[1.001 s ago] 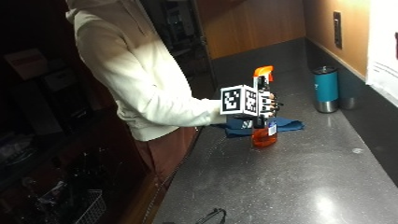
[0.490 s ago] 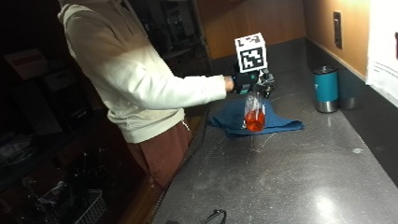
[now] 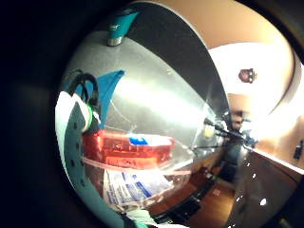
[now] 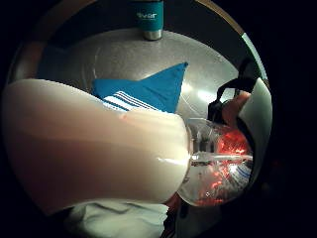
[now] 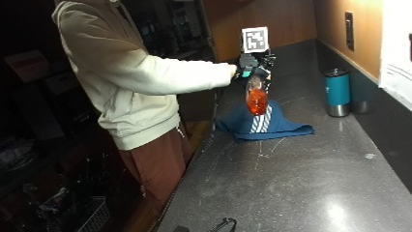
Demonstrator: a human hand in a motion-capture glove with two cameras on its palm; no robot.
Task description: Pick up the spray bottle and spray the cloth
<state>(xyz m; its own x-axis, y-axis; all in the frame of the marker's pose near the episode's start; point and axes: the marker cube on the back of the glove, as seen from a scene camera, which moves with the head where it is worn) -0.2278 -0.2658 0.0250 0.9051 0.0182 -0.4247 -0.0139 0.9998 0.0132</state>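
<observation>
Right hand [image 5: 252, 71], gloved: fingers curled round the upper part of the spray bottle [image 5: 256, 97], holding it clear of the counter; whether a finger lies on the trigger cannot be told from any view.

Spray bottle: clear body, orange liquid in the lower part, printed label; hangs from the hand, lifted above the cloth and not touching it; in the little finger side palm view the body [image 3: 137, 152] fills the space close to the palm, liquid and label both showing; which way the nozzle points cannot be told.

Cloth [image 5: 264, 124]: blue with white stripes, lying rumpled on the counter directly under the bottle, towards the near-left edge of the worktop; in the thumb side palm view it [image 4: 143, 91] lies flat on the counter beyond the sleeve, one corner pointing towards the tumbler.

Counter [image 5: 302, 174]: dark, speckled, running from near to far along the wall.

Tumbler [image 5: 337, 92]: teal with a steel base, upright, far right against the wall, well apart from the cloth.

Sleeve [image 5: 174, 77]: cream, arm held out over the counter.

Progress, judged: pick-up done, bottle raised over the target; spraying not shown, no mist or wet patch visible; left to do, aim the nozzle down at the cloth and squeeze the trigger.
</observation>
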